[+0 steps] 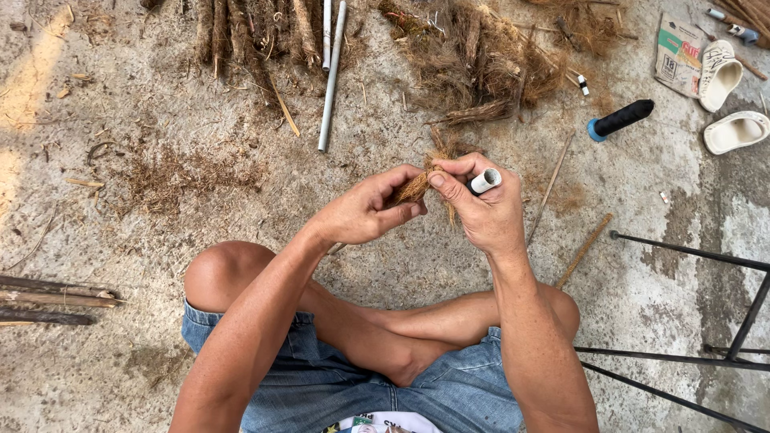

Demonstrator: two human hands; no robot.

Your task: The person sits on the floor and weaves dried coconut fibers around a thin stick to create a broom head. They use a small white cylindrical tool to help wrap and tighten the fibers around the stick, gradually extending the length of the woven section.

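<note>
Concrete floor (160, 200), right hand (481, 208) pinching fibre tuft (417, 188)

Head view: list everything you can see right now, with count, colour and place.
fibre tuft: one, brown, pinched between both hands
short tube: one, white, in right hand
long pipes: two, white-grey, top centre
fibre pile: one, brown, top centre-right
husk strips: several, brown, top left
black cylinder: one, blue-capped, upper right
sandals: two, white, top right
sticks: three, dark, left edge
metal frame: one, black, lower right
left hand: on tuft
right hand: grips tube and tuft
</note>
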